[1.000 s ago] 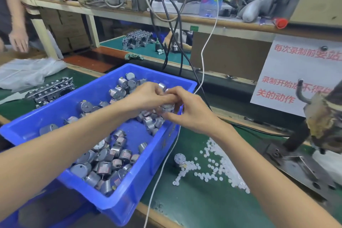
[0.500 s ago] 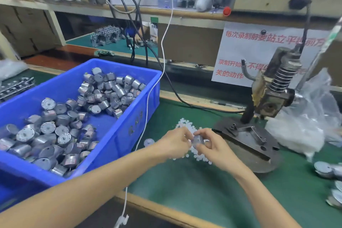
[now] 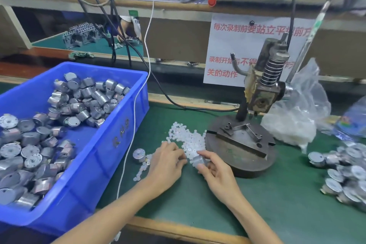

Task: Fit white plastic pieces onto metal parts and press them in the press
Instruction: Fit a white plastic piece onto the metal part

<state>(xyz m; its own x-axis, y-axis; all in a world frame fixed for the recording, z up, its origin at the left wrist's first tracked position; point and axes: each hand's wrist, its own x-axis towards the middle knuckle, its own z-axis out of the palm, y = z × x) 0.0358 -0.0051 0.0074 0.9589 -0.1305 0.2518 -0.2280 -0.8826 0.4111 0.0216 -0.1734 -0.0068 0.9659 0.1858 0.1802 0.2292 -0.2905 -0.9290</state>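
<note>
My right hand (image 3: 214, 172) grips a small round metal part (image 3: 198, 160) between thumb and fingers, just left of the press base. Beside it, my left hand (image 3: 167, 162) has its curled fingertips down in the pile of small white plastic pieces (image 3: 185, 138) on the green mat; whether it pinches one is hidden. The hand press (image 3: 263, 93) stands on a round dark base (image 3: 240, 148) to the right of the pile. One more metal part (image 3: 139, 155) lies on the mat left of my left hand.
A blue bin (image 3: 111, 136) holding several metal parts fills the left. Several more metal parts (image 3: 348, 174) are heaped at the right edge. A clear bag of white pieces (image 3: 293, 125) sits behind the press. A white cable (image 3: 134, 121) hangs over the bin's wall.
Both hands came out of the blue bin with a metal part and moved right and down to the white pieces. My left hand has dropped onto the pile.
</note>
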